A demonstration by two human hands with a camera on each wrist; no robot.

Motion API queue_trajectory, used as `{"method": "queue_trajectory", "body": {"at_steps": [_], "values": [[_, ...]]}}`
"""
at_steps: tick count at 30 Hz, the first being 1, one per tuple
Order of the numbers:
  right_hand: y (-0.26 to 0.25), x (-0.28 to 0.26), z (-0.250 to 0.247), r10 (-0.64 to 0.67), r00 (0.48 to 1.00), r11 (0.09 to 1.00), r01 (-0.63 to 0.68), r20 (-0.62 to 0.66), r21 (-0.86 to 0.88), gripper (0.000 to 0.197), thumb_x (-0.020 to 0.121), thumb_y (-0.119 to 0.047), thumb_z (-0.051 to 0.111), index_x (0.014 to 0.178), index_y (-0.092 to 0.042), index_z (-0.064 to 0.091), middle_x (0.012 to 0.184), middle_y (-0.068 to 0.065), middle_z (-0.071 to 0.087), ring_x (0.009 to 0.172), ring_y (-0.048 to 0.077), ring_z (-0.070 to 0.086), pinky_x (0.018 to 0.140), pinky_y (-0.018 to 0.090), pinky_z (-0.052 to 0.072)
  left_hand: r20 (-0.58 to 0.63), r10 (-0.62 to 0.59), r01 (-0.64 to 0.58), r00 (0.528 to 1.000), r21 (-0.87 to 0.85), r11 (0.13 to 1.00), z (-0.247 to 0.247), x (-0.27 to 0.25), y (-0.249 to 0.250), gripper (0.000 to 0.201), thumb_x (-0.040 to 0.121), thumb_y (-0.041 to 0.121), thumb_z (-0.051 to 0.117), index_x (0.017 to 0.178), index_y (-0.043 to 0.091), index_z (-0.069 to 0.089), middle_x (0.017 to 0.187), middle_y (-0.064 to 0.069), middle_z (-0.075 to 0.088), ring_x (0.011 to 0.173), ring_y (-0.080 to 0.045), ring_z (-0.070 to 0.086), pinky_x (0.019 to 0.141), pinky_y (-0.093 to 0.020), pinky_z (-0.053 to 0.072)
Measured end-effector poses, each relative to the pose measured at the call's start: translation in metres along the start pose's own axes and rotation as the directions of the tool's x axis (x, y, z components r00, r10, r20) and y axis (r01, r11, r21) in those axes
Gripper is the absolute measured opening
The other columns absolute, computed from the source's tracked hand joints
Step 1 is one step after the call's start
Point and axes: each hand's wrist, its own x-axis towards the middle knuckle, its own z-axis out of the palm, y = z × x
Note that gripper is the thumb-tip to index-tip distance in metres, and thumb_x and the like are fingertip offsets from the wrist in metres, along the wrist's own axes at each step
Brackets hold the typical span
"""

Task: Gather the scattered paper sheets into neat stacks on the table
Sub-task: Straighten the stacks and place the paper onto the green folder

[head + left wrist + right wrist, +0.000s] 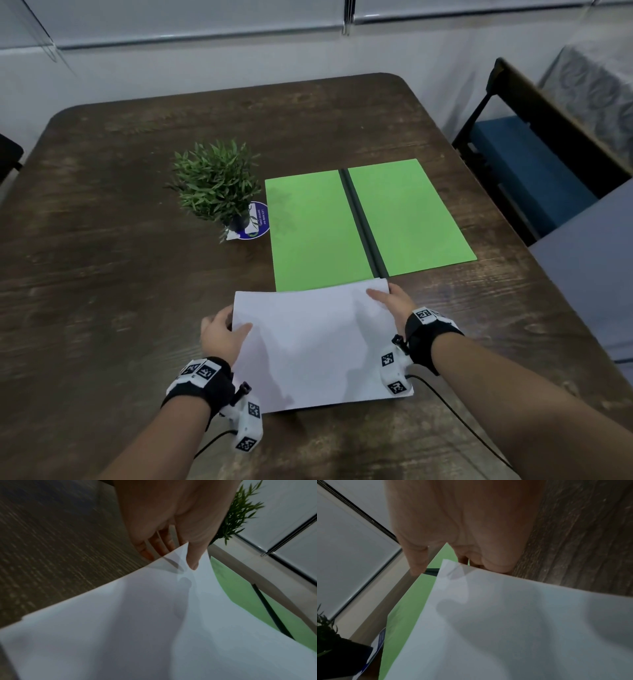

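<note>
A stack of white paper sheets [315,342] lies near the front of the dark wooden table [102,240], its far edge lifted a little. My left hand [222,332] pinches the stack's far left corner, thumb on top and fingers underneath, as the left wrist view confirms for the left hand [171,534] on the white sheets [154,628]. My right hand [390,298] holds the far right corner with the thumb lying on top. In the right wrist view the right hand [462,534] has fingers curled at the edge of the white sheets [513,628].
An open green folder [363,219] with a black spine lies just behind the stack. A small potted plant [219,185] stands on a round blue coaster left of the folder. A chair with a blue seat [524,171] is at the right, beside another grey table [589,274].
</note>
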Motion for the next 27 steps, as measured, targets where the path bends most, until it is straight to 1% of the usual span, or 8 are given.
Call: {"method": "queue_trajectory", "body": {"at_steps": [4,7,10,14,17,20,24,27], "values": [[0.002,0.007,-0.004,0.146,0.985,0.970,-0.160,-0.090,-0.185,0.088,0.067,-0.085,0.053,0.120,-0.015,0.056,0.119,0.008,0.062,0.109,0.029,0.059,0.097,0.040,0.045,0.047,-0.062,0.063,0.997,-0.018,0.998,0.003,0.009,-0.003,0.050,0.061,0.045,0.075,0.099,0.020,0.056,0.105,-0.002,0.061,0.091,-0.023,0.062,0.085,-0.042,0.053],[0.004,0.009,-0.015,0.181,0.970,0.945,-0.217,-0.162,-0.244,0.070,0.088,-0.069,0.041,0.105,-0.003,0.058,0.102,0.014,0.062,0.101,0.033,0.060,0.090,0.037,0.047,0.142,-0.149,0.141,0.979,0.068,0.988,0.004,0.012,-0.009,0.038,0.075,0.037,0.074,0.097,0.018,0.050,0.096,-0.002,0.060,0.094,-0.026,0.058,0.082,-0.035,0.049],[0.009,0.011,-0.016,0.190,0.967,0.939,-0.230,-0.172,-0.255,0.070,0.092,-0.059,0.046,0.114,0.007,0.055,0.106,0.015,0.061,0.096,0.032,0.059,0.088,0.037,0.048,0.170,-0.135,0.130,0.976,0.040,0.991,0.005,0.015,-0.018,0.026,0.073,0.035,0.072,0.090,0.019,0.059,0.096,-0.003,0.067,0.100,-0.028,0.061,0.088,-0.040,0.051],[0.009,0.010,-0.014,0.172,0.970,0.920,-0.220,-0.169,-0.324,0.073,0.096,-0.059,0.037,0.131,0.003,0.049,0.129,0.018,0.055,0.102,0.030,0.054,0.085,0.033,0.043,0.171,-0.097,0.114,0.980,-0.090,0.989,0.003,0.013,-0.017,0.028,0.085,0.016,0.067,0.111,0.012,0.059,0.102,-0.006,0.068,0.097,-0.027,0.065,0.088,-0.042,0.052],[0.011,0.013,-0.015,0.136,0.982,0.957,-0.165,-0.131,-0.240,0.069,0.093,-0.064,0.037,0.132,-0.008,0.047,0.129,0.012,0.054,0.104,0.029,0.053,0.081,0.037,0.047,0.167,-0.084,0.104,0.982,-0.119,0.987,-0.014,0.023,-0.023,0.037,0.083,0.019,0.069,0.118,0.016,0.055,0.106,-0.006,0.069,0.096,-0.027,0.066,0.090,-0.047,0.052],[0.016,0.013,-0.016,0.127,0.989,0.935,-0.143,-0.070,-0.324,0.079,0.082,-0.072,0.046,0.130,-0.009,0.048,0.126,0.009,0.056,0.112,0.030,0.055,0.095,0.040,0.046,0.129,-0.103,0.120,0.986,-0.134,0.984,-0.033,0.055,-0.059,0.047,0.070,0.033,0.071,0.113,0.025,0.055,0.104,-0.007,0.070,0.093,-0.029,0.068,0.088,-0.054,0.052],[0.028,0.010,-0.015,0.053,0.997,0.892,-0.071,-0.052,-0.446,0.038,0.076,-0.034,0.079,0.103,-0.012,0.064,0.114,0.010,0.069,0.100,0.026,0.066,0.093,0.041,0.052,0.044,-0.129,0.133,0.991,-0.104,0.986,-0.058,0.052,-0.060,0.035,0.078,0.025,0.069,0.110,0.022,0.055,0.103,-0.007,0.069,0.094,-0.029,0.066,0.089,-0.051,0.052],[0.003,-0.015,-0.005,-0.034,0.999,0.884,0.014,-0.034,-0.468,0.034,0.084,-0.011,0.070,0.116,-0.009,0.058,0.123,0.010,0.064,0.106,0.027,0.063,0.098,0.046,0.049,0.039,-0.135,0.138,0.990,-0.084,0.987,-0.062,0.038,-0.046,0.033,0.086,0.016,0.065,0.117,0.014,0.054,0.107,-0.009,0.067,0.097,-0.030,0.064,0.091,-0.049,0.050]]}}
